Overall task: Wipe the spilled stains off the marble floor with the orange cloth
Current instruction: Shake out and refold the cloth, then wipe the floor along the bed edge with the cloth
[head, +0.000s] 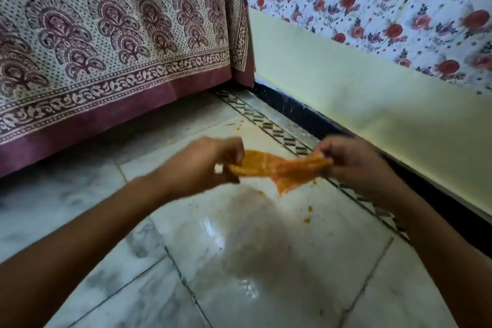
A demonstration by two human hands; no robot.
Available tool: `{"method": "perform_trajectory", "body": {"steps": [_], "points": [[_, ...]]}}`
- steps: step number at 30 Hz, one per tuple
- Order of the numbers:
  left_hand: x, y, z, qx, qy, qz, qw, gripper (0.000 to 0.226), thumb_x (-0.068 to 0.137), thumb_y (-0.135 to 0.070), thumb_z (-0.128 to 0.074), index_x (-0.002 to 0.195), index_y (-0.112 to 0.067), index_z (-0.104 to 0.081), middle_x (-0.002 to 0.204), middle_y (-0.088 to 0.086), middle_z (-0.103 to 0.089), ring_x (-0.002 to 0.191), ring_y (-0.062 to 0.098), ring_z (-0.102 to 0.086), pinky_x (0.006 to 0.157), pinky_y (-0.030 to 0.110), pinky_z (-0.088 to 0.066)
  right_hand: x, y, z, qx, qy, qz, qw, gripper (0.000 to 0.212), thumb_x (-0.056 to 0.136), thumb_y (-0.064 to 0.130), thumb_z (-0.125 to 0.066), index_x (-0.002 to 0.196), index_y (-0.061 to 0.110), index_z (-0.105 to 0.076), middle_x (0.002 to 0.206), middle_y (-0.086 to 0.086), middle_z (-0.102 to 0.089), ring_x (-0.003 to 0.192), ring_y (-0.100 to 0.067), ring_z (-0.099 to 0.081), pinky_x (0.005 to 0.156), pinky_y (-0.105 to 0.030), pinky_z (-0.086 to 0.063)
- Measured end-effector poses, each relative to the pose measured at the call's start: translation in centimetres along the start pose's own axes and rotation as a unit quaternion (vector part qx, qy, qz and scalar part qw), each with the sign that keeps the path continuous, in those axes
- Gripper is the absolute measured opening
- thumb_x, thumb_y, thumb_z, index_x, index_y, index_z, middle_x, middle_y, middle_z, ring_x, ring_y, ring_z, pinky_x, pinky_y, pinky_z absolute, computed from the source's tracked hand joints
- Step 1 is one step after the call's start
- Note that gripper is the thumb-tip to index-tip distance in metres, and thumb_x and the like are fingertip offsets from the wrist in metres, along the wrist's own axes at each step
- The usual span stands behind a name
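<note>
Two bare forearms reach in from the bottom edge over the marble floor (266, 261), whose pale tiles carry a wet sheen and a dull smear in the nearest stretch. A few small orange specks (307, 220) lie on the tile to the right of that sheen. I count at least four across the floor, one of them far off near the drape.

Above the floor, two hands hold one orange cloth (279, 168) stretched between them, clear of the tiles. The left hand (202, 162) has its fingers curled tight round the cloth's left end. The right hand (348, 160) pinches the right end, fingers bunched together on it. A loose corner hangs down from the middle – blurred, so its edge is hard to make out.

Beyond the hands, one inlaid strip (279, 133) of dark zigzag pattern runs along the floor beside a black skirting (306, 117). Above the skirting is a pale yellow wall (346, 82), with one rose-printed fabric (399, 8) hanging over it. At far left hangs one maroon block-printed bedspread (106, 34), its hem just above the floor.
</note>
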State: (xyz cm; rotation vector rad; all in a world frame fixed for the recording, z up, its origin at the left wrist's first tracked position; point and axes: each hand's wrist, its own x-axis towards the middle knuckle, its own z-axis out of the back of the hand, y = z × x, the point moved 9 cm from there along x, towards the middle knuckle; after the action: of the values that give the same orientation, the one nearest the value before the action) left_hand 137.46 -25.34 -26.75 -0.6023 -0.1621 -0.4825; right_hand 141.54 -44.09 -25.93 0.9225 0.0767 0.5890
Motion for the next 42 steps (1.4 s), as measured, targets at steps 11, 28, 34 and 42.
{"method": "perform_trajectory", "body": {"steps": [11, 28, 34, 42], "points": [[-7.8, 13.2, -16.0, 0.046, 0.005, 0.301, 0.953, 0.053, 0.094, -0.024, -0.046, 0.142, -0.006, -0.031, 0.144, 0.017, -0.038, 0.133, 0.036, -0.035, 0.108, 0.047, -0.028, -0.8, -12.7, -17.6, -0.254, 0.004, -0.167, 0.953, 0.057, 0.095, 0.039, -0.034, 0.148, 0.026, -0.017, 0.156, -0.005, -0.011, 0.143, -0.030, -0.012, 0.112, -0.047, -0.018], [-4.3, 18.1, -20.3, 0.184, 0.000, 0.234, 0.955, 0.056, 0.091, -0.025, -0.025, 0.133, 0.006, -0.043, 0.145, 0.023, -0.035, 0.135, 0.035, -0.028, 0.112, 0.039, -0.012, -8.5, -20.5, -16.4, -0.409, 0.132, -0.045, 0.902, 0.077, 0.077, 0.068, -0.038, 0.146, 0.041, -0.018, 0.156, -0.001, -0.017, 0.144, -0.031, -0.008, 0.104, -0.058, -0.020], [-3.9, 17.9, -21.1, 0.189, 0.022, 0.229, 0.955, 0.055, 0.092, -0.022, -0.022, 0.134, 0.010, -0.039, 0.145, 0.025, -0.032, 0.136, 0.033, -0.026, 0.113, 0.034, -0.008, 7.1, -28.6, -10.0, -0.385, -0.003, -0.273, 0.882, 0.071, 0.084, 0.070, -0.016, 0.147, 0.040, -0.005, 0.158, -0.004, -0.004, 0.144, -0.034, 0.001, 0.112, -0.060, 0.002], [-4.6, 18.5, -20.6, 0.174, 0.020, 0.240, 0.955, 0.057, 0.094, -0.030, -0.024, 0.137, 0.004, -0.037, 0.147, 0.018, -0.031, 0.137, 0.023, -0.022, 0.114, 0.028, -0.006, -3.0, -20.1, -18.7, -0.368, 0.119, 0.004, 0.922, 0.070, 0.081, 0.068, -0.035, 0.145, 0.044, -0.018, 0.157, 0.003, -0.014, 0.144, -0.028, -0.007, 0.112, -0.055, -0.005]]}}
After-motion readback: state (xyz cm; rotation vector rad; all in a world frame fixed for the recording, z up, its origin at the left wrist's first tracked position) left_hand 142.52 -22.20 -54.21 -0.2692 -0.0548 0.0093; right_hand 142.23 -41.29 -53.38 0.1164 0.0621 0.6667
